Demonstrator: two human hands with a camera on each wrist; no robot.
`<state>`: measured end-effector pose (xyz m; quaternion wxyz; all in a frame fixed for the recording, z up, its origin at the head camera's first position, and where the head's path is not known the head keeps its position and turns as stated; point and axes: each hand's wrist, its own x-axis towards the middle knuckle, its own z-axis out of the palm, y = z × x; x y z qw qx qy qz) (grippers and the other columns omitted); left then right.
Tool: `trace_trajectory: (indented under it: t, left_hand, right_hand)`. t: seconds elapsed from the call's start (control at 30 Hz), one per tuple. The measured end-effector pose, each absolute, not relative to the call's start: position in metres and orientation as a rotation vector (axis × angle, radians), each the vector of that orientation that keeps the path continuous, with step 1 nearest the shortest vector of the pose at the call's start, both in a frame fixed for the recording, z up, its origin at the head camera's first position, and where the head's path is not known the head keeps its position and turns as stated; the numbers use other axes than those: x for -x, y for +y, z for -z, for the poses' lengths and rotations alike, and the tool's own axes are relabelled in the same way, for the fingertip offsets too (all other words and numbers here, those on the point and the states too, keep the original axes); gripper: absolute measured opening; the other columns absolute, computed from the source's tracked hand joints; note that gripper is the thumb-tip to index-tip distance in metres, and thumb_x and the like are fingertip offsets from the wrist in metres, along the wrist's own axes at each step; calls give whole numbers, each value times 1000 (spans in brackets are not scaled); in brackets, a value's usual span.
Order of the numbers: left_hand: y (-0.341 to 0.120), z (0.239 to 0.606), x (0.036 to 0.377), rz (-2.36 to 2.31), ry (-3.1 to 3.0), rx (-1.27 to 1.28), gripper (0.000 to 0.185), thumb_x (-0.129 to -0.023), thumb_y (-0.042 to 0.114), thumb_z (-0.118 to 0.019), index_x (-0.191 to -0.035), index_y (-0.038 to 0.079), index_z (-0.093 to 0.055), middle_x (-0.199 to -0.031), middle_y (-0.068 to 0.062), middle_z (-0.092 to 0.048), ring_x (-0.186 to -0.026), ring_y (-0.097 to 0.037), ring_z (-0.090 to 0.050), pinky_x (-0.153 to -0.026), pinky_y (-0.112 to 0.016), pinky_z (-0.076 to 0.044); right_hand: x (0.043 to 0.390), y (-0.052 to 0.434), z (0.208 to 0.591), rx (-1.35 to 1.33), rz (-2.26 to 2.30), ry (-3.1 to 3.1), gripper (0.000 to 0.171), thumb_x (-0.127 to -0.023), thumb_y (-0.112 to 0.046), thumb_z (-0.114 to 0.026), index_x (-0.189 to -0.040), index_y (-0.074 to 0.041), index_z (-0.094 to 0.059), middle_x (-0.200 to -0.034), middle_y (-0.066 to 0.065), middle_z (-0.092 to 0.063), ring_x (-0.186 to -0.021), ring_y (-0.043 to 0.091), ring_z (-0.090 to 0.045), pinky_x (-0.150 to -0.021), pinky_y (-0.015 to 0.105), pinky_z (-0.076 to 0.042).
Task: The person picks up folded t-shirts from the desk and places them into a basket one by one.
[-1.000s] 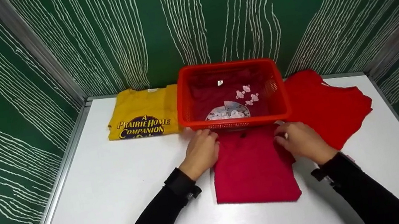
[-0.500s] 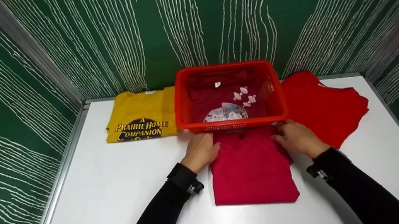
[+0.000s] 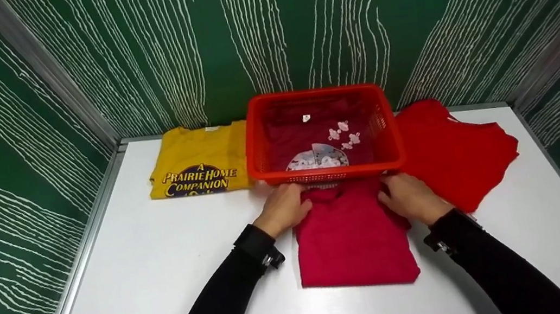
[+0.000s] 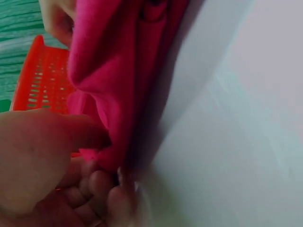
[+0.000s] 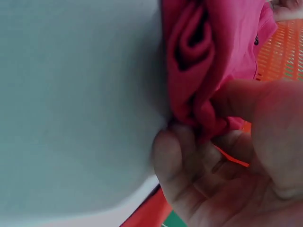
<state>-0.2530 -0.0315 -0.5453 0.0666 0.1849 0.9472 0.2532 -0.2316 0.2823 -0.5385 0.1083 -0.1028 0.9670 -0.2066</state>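
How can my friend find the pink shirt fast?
On the white table, find the red plastic basket. The folded pink shirt lies in front of it. Unlike the yellow T-shirt and red garment, it's gripped by the left hand and right hand.

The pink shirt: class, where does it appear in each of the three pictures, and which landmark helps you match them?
Head: below and slightly right of centre, the pink shirt lies between the left hand and right hand.
Left wrist: upper part, left of centre.
Right wrist: upper part, right of centre.
Shared landmark: the red basket, behind the shirt in head, towards the left edge in left wrist, at the right edge in right wrist.
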Motion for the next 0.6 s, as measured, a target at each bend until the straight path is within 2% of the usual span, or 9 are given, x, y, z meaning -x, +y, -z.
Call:
trace_trajectory:
  t: [0.1,0.17,0.37,0.4,0.5,0.6]
  left_hand:
    - [-33,548,251,-804,2868,-567,22,-99,19,-74,-118,11,-82,-114,-10,-82,-93,-23,-71,-86,-42,-60]
    - [-34,549,247,-803,2891,-584,22,-99,21,-74,-117,10,-81,-112,-10,-82,-90,-23,-70,-84,-42,-60]
    - [-41,542,235,-770,2945,-598,30,-99,27,-73,-122,9,-83,-111,-11,-82,-94,-27,-75,-83,-42,-61]
    - [-42,539,233,-781,2941,-593,33,-99,27,-73,-124,9,-82,-113,-11,-82,-97,-27,-74,-84,-42,-61]
    - [-45,529,230,-821,2925,-578,39,-97,28,-73,-131,9,-81,-120,-12,-78,-104,-27,-72,-90,-43,-60]
    - [-48,519,228,-862,2920,-584,41,-96,28,-73,-131,8,-80,-121,-12,-76,-103,-27,-70,-91,-43,-59]
  right_hand:
    - [229,282,540,318,603,2873,16,-108,-18,-64,-114,-3,-69,-87,11,-60,-74,25,-57,-71,41,-50]
    - [225,282,540,301,622,2892,19,-107,-19,-64,-116,-3,-69,-85,11,-58,-73,25,-56,-70,40,-49]
    - [208,280,525,291,657,2957,39,-105,-21,-66,-134,5,-68,-107,20,-63,-76,26,-57,-67,38,-48]
    - [206,280,522,298,674,2959,40,-104,-21,-66,-135,5,-68,-106,19,-63,-75,25,-57,-65,37,-48]
    - [201,281,511,307,757,2940,38,-104,-18,-67,-136,2,-67,-88,12,-61,-66,21,-55,-58,32,-46]
    - [199,283,501,310,837,2921,38,-103,-16,-68,-138,0,-68,-73,5,-57,-60,17,-52,-53,28,-44]
